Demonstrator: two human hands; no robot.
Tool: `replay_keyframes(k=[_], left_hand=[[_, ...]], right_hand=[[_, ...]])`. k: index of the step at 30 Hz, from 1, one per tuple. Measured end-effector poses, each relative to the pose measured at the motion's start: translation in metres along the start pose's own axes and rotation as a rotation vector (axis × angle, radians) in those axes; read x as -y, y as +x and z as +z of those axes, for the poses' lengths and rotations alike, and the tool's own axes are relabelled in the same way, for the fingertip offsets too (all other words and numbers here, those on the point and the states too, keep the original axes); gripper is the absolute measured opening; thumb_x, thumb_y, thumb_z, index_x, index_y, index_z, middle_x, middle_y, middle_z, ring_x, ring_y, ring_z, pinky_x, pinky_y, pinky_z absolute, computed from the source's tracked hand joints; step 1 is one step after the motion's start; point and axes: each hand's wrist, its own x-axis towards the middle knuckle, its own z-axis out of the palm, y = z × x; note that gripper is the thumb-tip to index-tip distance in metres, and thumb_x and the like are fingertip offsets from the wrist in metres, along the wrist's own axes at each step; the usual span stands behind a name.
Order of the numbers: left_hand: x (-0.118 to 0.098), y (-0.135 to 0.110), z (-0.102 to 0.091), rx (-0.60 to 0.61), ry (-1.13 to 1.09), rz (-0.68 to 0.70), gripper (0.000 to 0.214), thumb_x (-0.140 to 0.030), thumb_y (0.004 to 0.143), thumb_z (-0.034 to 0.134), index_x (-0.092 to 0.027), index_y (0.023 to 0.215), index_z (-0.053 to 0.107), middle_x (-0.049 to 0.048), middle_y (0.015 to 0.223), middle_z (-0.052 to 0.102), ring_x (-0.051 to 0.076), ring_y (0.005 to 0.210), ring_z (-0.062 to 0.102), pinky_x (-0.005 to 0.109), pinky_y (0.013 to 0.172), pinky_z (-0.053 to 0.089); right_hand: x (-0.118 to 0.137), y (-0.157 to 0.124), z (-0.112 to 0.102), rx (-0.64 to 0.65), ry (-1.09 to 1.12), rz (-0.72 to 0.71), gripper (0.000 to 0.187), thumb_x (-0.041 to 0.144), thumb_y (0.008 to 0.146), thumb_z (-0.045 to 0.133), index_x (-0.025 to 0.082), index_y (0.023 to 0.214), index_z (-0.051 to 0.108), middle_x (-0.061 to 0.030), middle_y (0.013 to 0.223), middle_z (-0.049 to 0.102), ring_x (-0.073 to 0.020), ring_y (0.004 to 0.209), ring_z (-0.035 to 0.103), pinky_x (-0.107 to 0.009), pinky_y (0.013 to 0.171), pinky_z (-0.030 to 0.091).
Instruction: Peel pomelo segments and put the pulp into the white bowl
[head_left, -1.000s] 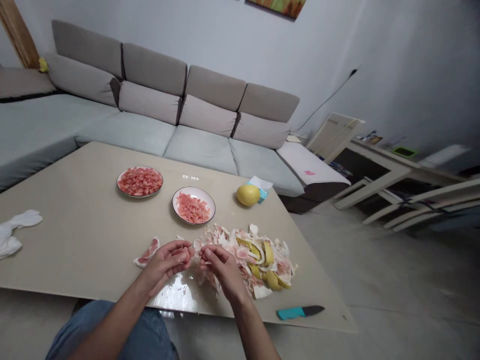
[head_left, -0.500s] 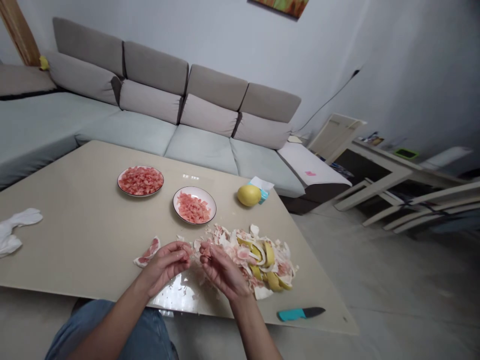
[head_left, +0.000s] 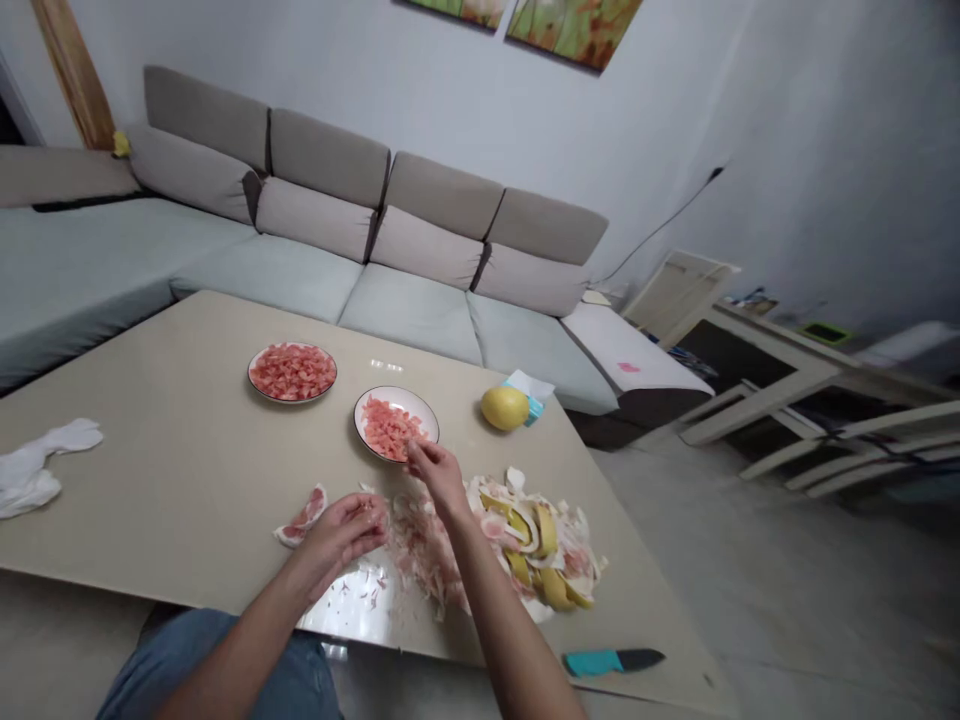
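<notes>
My left hand (head_left: 346, 532) is closed, fingers curled round a small piece of pink pomelo flesh (head_left: 376, 508) that they mostly cover. My right hand (head_left: 438, 478) reaches to the near right rim of the closer plate (head_left: 421, 398), its fingertips pinched together; what sits between them is hidden. Pink pomelo bits (head_left: 388, 428) lie on that plate. Beside my left hand rests a pomelo segment (head_left: 304, 515) with white membrane. Under and right of my right forearm spreads a heap of pomelo peel and membrane scraps (head_left: 544, 535).
A fuller plate of pomelo bits (head_left: 292, 372) stands farther left. A whole yellow pomelo (head_left: 505, 409) sits by a tissue pack (head_left: 534, 398). The turquoise-handled knife (head_left: 613, 662) lies at the near right table edge. White crumpled cloth or tissue (head_left: 49, 465) lies far left; a sofa (head_left: 409, 305) lines the back.
My right hand has moved forward from beside my left hand to the rim of the closer plate. My left hand stays nearly in place. The view has tilted up slightly.
</notes>
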Motion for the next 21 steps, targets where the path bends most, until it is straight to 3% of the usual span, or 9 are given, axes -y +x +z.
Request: replay_keyframes(k=[4, 7, 12, 16, 19, 21], left_hand=[[0.001, 0.005, -0.005, -0.018, 0.019, 0.04, 0.029, -0.032, 0.069, 0.08, -0.015, 0.09, 0.068, 0.0045, 0.086, 0.063, 0.014, 0.078, 0.063, 0.029, 0.079, 0.055], [0.002, 0.007, -0.005, -0.046, 0.046, 0.063, 0.034, -0.033, 0.066, 0.083, -0.015, 0.09, 0.067, 0.0035, 0.082, 0.063, 0.013, 0.074, 0.062, 0.029, 0.075, 0.056], [0.002, 0.007, -0.001, -0.08, 0.073, 0.099, 0.039, -0.036, 0.063, 0.084, -0.015, 0.089, 0.064, 0.0031, 0.081, 0.064, 0.013, 0.071, 0.063, 0.029, 0.072, 0.056], [0.005, 0.008, -0.001, -0.054, 0.114, 0.112, 0.036, -0.038, 0.064, 0.082, -0.015, 0.085, 0.064, 0.0023, 0.077, 0.063, 0.013, 0.069, 0.062, 0.029, 0.072, 0.055], [0.007, 0.008, -0.002, -0.06, 0.11, 0.123, 0.035, -0.037, 0.063, 0.083, -0.015, 0.083, 0.065, 0.0022, 0.077, 0.063, 0.013, 0.07, 0.062, 0.029, 0.074, 0.055], [0.008, 0.01, -0.003, -0.087, 0.103, 0.144, 0.036, -0.036, 0.061, 0.084, -0.015, 0.083, 0.065, 0.0033, 0.08, 0.065, 0.013, 0.073, 0.063, 0.03, 0.076, 0.054]], right_hand=[[0.003, 0.059, 0.006, -0.081, -0.201, -0.084, 0.024, 0.037, 0.084, 0.064, 0.014, 0.088, 0.07, -0.0056, 0.088, 0.07, -0.0222, 0.088, 0.064, -0.037, 0.084, 0.052], [0.001, 0.078, 0.01, -0.07, -0.315, -0.127, 0.022, 0.032, 0.092, 0.058, 0.017, 0.107, 0.064, -0.007, 0.111, 0.064, -0.0203, 0.095, 0.063, -0.038, 0.084, 0.053], [-0.005, 0.07, 0.004, -0.085, -0.386, -0.23, 0.02, 0.024, 0.087, 0.054, 0.018, 0.096, 0.071, -0.0068, 0.107, 0.07, -0.0197, 0.087, 0.069, -0.034, 0.081, 0.054], [-0.003, 0.057, -0.001, -0.085, -0.433, -0.34, 0.027, 0.022, 0.08, 0.055, 0.018, 0.102, 0.07, -0.0086, 0.103, 0.072, -0.0221, 0.091, 0.067, -0.037, 0.086, 0.051], [0.001, 0.053, -0.001, -0.01, -0.465, -0.388, 0.033, 0.018, 0.075, 0.059, 0.022, 0.106, 0.071, -0.0067, 0.098, 0.074, -0.0245, 0.096, 0.066, -0.042, 0.092, 0.047], [0.005, 0.05, 0.0, 0.05, -0.475, -0.411, 0.044, 0.013, 0.07, 0.064, 0.027, 0.111, 0.069, -0.0048, 0.108, 0.072, -0.0257, 0.104, 0.064, -0.044, 0.097, 0.043]])
